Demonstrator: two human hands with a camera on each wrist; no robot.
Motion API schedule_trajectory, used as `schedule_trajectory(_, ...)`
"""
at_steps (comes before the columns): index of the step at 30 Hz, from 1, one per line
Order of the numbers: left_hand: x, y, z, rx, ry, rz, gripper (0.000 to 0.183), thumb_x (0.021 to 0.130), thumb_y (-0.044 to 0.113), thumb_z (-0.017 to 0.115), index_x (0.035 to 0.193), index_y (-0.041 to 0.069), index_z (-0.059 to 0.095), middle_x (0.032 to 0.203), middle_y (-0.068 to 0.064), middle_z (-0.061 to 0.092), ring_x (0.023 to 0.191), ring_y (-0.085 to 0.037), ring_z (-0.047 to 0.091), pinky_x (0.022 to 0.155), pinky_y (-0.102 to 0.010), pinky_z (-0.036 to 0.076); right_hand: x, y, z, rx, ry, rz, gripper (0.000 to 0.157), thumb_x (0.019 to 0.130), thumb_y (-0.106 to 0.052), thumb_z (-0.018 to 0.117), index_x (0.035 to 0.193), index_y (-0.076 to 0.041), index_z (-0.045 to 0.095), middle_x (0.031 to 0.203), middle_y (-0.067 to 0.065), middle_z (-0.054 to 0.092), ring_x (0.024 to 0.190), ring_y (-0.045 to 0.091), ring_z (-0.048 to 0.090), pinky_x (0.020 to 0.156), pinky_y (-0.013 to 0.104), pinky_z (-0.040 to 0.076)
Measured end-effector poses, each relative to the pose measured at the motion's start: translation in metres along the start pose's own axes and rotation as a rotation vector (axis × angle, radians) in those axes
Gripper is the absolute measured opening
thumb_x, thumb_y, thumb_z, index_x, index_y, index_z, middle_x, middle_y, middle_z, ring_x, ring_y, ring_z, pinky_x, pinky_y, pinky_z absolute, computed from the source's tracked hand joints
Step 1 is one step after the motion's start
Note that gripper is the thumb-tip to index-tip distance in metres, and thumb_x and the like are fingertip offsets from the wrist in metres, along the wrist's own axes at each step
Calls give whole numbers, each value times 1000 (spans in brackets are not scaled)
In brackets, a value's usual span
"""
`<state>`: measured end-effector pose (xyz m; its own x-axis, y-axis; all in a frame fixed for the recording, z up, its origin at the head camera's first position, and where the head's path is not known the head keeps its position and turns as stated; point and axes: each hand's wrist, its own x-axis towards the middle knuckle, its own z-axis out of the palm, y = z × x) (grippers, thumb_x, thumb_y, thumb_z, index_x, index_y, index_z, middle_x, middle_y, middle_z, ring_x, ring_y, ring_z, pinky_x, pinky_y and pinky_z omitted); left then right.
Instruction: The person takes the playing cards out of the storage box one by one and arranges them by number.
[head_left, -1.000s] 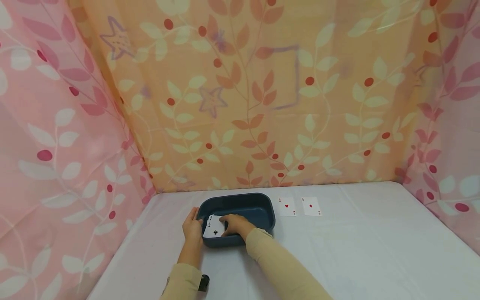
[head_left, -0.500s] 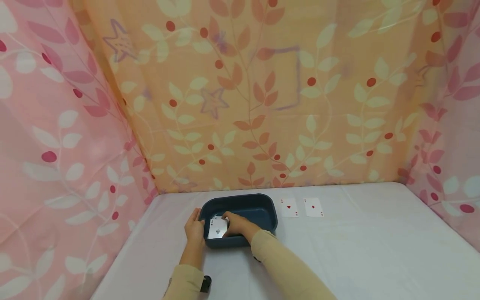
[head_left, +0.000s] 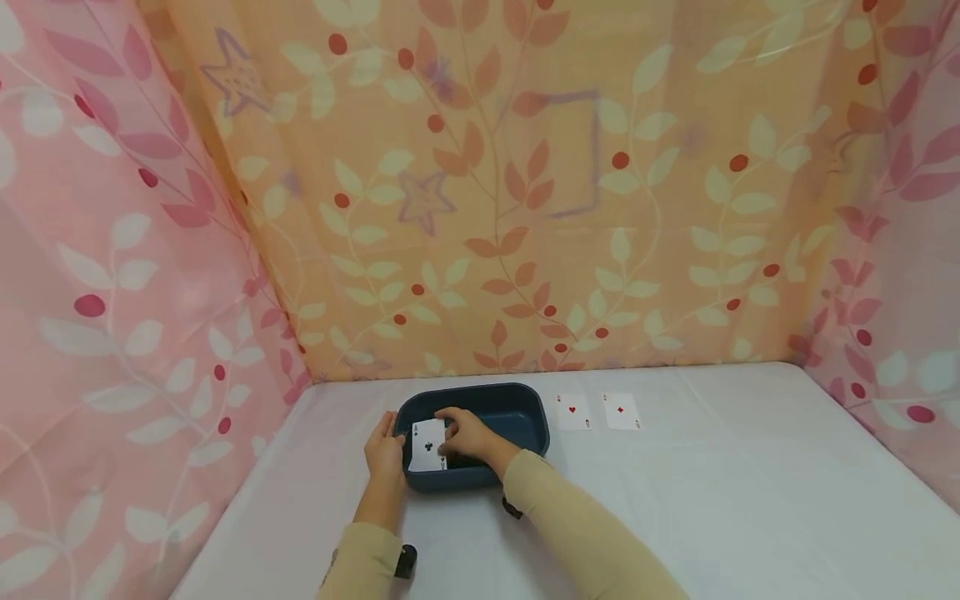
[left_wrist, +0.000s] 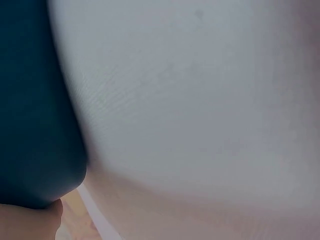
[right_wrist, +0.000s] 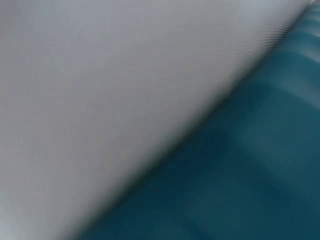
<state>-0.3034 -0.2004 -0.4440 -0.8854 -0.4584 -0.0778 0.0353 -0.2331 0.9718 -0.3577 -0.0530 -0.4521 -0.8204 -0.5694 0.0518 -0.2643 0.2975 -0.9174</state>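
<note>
A dark blue rectangular container (head_left: pixel 517 458) stands on the white table. Its left end is held by my left hand (head_left: pixel 384 457), with the fingers along the outer wall and the thumb at the rim. Inside, at the left, a white playing card (head_left: pixel 428 442) shows a black club and a letter A in its corner. My right hand (head_left: pixel 468 437) reaches into the container and pinches this ace of clubs at its right edge. Whether other cards lie under it is hidden. The left wrist view shows the container's side (left_wrist: pixel 35 110); the right wrist view shows its blurred blue wall (right_wrist: pixel 240 165).
On the table right of the container, an ace of hearts (head_left: pixel 573 411) and an ace of diamonds (head_left: pixel 621 411) lie face up side by side. A patterned orange cloth (head_left: pixel 480 208) rises behind the table, with pink cloth at both sides.
Earlier, a second black ace peeked out beside the ace of clubs; now the clubs card covers it. The right hand and card have shifted slightly toward the back. The left hand stays put.
</note>
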Motion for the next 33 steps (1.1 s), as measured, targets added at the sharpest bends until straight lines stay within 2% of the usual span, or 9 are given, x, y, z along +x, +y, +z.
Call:
schedule_trajectory(5, 3, 4, 2, 22, 5, -3, 57, 95, -17, 31, 150, -6, 23, 156, -20, 23, 144, -29, 21, 117, -38, 18, -1, -1, -14, 85, 74, 5, 63, 82, 8, 70, 139, 3, 46, 69, 1, 56, 57, 11, 54, 53, 26, 49)
schedule_trajectory(12, 5, 7, 1, 16, 10, -1, 59, 93, -18, 30, 151, -5, 22, 155, -19, 25, 145, -28, 20, 117, -37, 15, -16, -1, -33, 193, 73, 22, 64, 85, 9, 67, 143, 6, 40, 73, 5, 62, 61, 15, 60, 62, 36, 57)
schedule_trajectory(16, 4, 6, 1, 18, 14, -5, 60, 93, -19, 30, 150, -6, 22, 155, -20, 25, 144, -29, 20, 117, -37, 15, -28, -2, -41, 222, 81, 37, 66, 85, 9, 66, 145, 6, 37, 74, 5, 63, 61, 15, 60, 62, 36, 58)
schedule_trajectory(21, 4, 4, 0, 23, 25, -26, 60, 93, -19, 30, 150, -5, 24, 154, -19, 27, 144, -28, 22, 117, -37, 17, -43, -3, -50, 218, 122, 77, 66, 86, 7, 66, 145, 6, 35, 76, 5, 64, 61, 14, 59, 61, 32, 57)
schedule_trajectory(28, 5, 3, -1, 27, 31, -31, 60, 93, -19, 30, 150, -4, 24, 154, -19, 27, 144, -28, 22, 117, -37, 17, -59, -9, -66, 211, 174, 84, 63, 87, 6, 66, 143, 8, 37, 77, 7, 66, 59, 14, 60, 62, 34, 58)
schedule_trajectory(33, 2, 3, -1, 38, 30, -34, 59, 94, -18, 30, 151, -3, 24, 155, -18, 27, 144, -28, 22, 117, -38, 17, -70, -10, -77, 185, 203, 121, 63, 86, 4, 67, 142, 6, 39, 79, 7, 67, 57, 16, 60, 62, 33, 58)
